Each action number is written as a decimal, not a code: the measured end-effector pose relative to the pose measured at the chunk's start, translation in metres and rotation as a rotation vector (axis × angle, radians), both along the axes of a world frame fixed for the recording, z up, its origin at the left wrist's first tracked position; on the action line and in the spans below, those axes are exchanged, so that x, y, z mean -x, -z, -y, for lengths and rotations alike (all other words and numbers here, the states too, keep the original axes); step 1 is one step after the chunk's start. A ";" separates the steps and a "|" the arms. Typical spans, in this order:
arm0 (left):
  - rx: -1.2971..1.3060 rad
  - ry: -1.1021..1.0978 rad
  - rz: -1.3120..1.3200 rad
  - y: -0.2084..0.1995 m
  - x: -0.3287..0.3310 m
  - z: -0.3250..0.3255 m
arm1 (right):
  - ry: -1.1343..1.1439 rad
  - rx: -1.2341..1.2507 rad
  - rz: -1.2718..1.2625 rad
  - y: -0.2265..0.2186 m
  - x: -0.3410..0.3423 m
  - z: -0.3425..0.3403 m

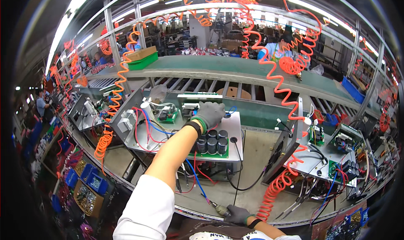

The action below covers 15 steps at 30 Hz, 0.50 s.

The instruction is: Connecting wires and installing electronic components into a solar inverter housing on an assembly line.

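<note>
From where I stand, the left hand, in a grey knit glove with a green cuff (210,114), is bent over the silver metal chassis plate (232,124), just behind a cluster of glossy black cylindrical capacitors (212,144) on a green circuit board (223,154). Its fingers are curled downward, and I cannot tell how far they are open or whether they pinch anything, since the knuckles hide it. The right hand, gloved in the same grey (238,215), is down at the near edge of the bench, its fingers closed around the rear of an olive-green, tapered hand tool (220,209). That tool points up and leftward, its nose near a loose blue wire (195,172) (touching or merely passing, I can't say). My worry would be snagging: lifting the tool carelessly could catch that wire or the thin red wires (202,170) and tug at their connections. The coiled orange air hose (271,196) stands close to the right wrist and might hook a sleeve. A slip of the tool over the plate could also knock those capacitors.
</note>
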<state>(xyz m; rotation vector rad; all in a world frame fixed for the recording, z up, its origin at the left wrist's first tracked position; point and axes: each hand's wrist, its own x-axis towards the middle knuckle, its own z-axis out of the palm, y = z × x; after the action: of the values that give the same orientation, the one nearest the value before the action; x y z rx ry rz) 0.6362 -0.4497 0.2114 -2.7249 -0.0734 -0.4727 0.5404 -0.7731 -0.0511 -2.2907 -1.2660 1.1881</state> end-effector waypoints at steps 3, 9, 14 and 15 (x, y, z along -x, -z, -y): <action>0.048 -0.052 -0.146 -0.011 0.012 0.007 | 0.031 -0.008 0.036 -0.007 0.010 0.002; 0.394 0.193 0.126 -0.033 0.085 0.019 | 0.018 -0.034 0.134 -0.005 0.016 0.003; 0.558 0.471 0.191 -0.019 0.193 0.028 | 0.010 0.041 0.209 -0.018 0.020 -0.001; 0.556 0.440 0.090 -0.012 0.222 0.021 | -0.016 0.073 0.210 -0.026 0.022 -0.009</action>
<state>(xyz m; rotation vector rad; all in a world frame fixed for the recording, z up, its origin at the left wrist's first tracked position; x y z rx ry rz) 0.4145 -0.4705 0.2236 -3.2697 0.4446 -0.7970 0.5183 -0.7640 -0.0256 -2.5181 -1.3335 1.0370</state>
